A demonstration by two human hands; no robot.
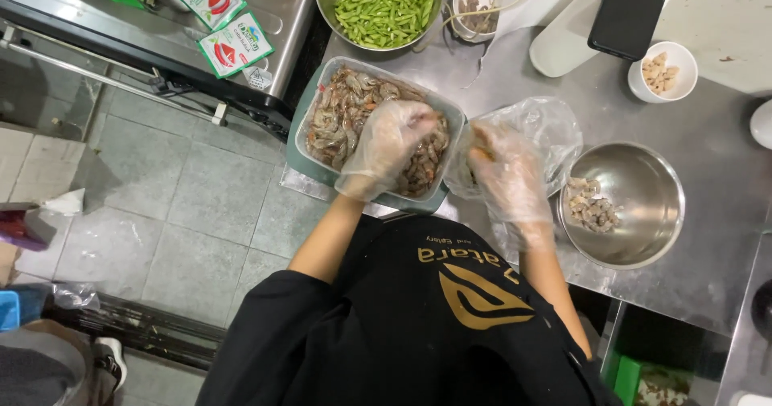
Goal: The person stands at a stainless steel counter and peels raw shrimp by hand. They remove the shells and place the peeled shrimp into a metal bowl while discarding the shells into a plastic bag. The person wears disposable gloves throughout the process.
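Both my hands wear clear plastic gloves. My left hand (386, 145) reaches into a clear rectangular tub (315, 104) full of raw shrimp (346, 104), its fingertips bunched down on one shrimp near the tub's right side. My right hand (511, 182) hovers over a crumpled clear plastic bag (555, 129) and pinches a small orange-brown shrimp piece (481, 147) between thumb and fingers. To the right of that hand, a steel bowl (643, 213) holds a small heap of peeled shrimp (591, 209).
A steel bowl of cut green beans (384, 4) stands behind the tub. Small white cups (478, 4) (663, 70) hold bits of food. A black phone-like slab (631, 8) leans at the back. Red-and-green sachets (233, 44) lie on the stove. Tiled floor lies left.
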